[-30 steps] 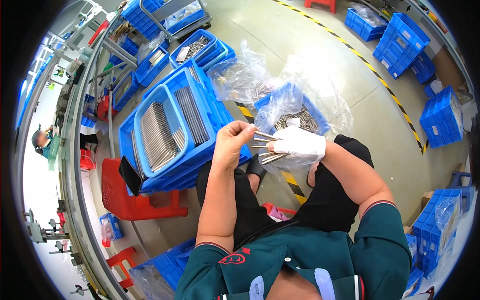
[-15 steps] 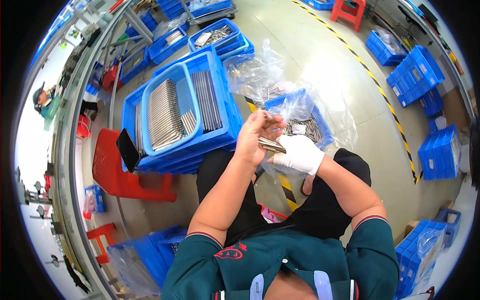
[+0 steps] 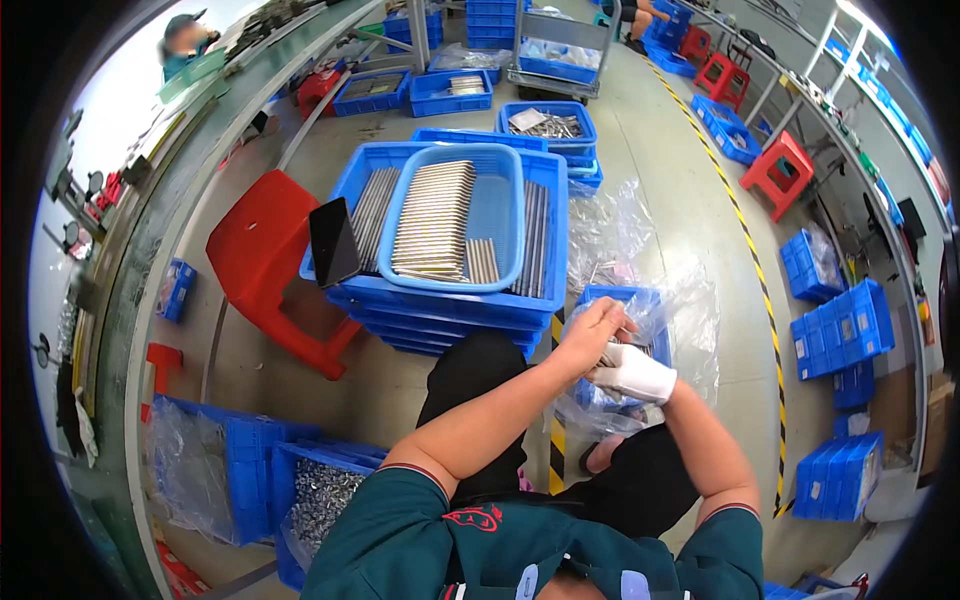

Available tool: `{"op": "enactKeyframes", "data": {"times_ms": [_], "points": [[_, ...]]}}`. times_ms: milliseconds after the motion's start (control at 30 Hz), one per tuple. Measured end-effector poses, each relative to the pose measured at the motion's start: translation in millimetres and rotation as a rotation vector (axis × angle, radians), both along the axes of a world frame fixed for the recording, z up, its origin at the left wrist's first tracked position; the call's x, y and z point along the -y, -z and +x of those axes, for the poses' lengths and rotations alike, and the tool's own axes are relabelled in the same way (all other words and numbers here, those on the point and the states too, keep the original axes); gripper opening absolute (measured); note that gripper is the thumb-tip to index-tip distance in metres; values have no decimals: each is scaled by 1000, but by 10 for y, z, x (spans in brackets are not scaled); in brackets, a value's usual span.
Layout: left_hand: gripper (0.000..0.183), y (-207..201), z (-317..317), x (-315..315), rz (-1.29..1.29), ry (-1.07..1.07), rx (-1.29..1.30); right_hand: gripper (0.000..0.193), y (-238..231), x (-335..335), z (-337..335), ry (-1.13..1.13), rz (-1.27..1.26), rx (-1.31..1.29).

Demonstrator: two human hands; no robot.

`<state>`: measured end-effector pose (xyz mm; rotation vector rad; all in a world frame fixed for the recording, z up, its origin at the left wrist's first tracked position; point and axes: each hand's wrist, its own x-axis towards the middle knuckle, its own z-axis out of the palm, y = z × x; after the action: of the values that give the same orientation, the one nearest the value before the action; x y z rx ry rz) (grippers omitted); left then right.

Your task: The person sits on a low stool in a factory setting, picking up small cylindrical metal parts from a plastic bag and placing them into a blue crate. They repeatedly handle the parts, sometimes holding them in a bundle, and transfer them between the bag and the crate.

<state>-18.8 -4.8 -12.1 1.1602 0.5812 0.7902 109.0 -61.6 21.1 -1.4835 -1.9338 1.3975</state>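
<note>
My bare left hand [image 3: 597, 335] and my right hand [image 3: 635, 374], which wears a white glove, meet in front of my knees. Between them a few short metal rods [image 3: 608, 353] show, mostly covered by the fingers. Both hands look closed around the rods, though the left fingertips are partly hidden. Under and beyond the hands is a small blue bin [image 3: 592, 294] lined with clear plastic film [image 3: 690, 325]. To its left, a light blue basket [image 3: 513, 215] holds rows of metal rods [image 3: 430, 220] on top of stacked blue crates [image 3: 440, 315].
A black phone [image 3: 334, 243] leans at the crate's left corner, beside a red stool [image 3: 262, 225]. Blue crates with small metal parts [image 3: 322, 497] stand at lower left. Striped floor tape [image 3: 745, 240] runs along the right, with more blue crates [image 3: 842, 325] beyond.
The view has shifted, so the crates and stool sit differently in it. My hands have come closer together over the bin, and the rods between them are now more hidden.
</note>
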Motion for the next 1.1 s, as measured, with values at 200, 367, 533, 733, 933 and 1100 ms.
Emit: {"op": "enactKeyframes", "data": {"times_ms": [200, 367, 533, 733, 933, 1100], "points": [[30, 77, -88, -55, -234, -42, -112, 25, -1156, -697, -93, -205, 298, 362], [31, 68, -31, 22, -248, 82, -65, 22, -1602, -1418, -1005, -447, 525, 424], [32, 88, -3, 7, -273, 92, -7, 7, -1316, -2063, -1633, -672, 818, 1001], [36, 1, -65, -16, -229, 104, -52, 10, -677, -2755, -1585, -724, 969, 1126], [36, 55, -30, -18, -229, 118, -4, 16, -543, -2990, -1798, -715, 1014, 1326], [37, 4, -86, -22, -228, 98, 18, 19, -428, -2901, -1832, -587, 987, 1388]]}}
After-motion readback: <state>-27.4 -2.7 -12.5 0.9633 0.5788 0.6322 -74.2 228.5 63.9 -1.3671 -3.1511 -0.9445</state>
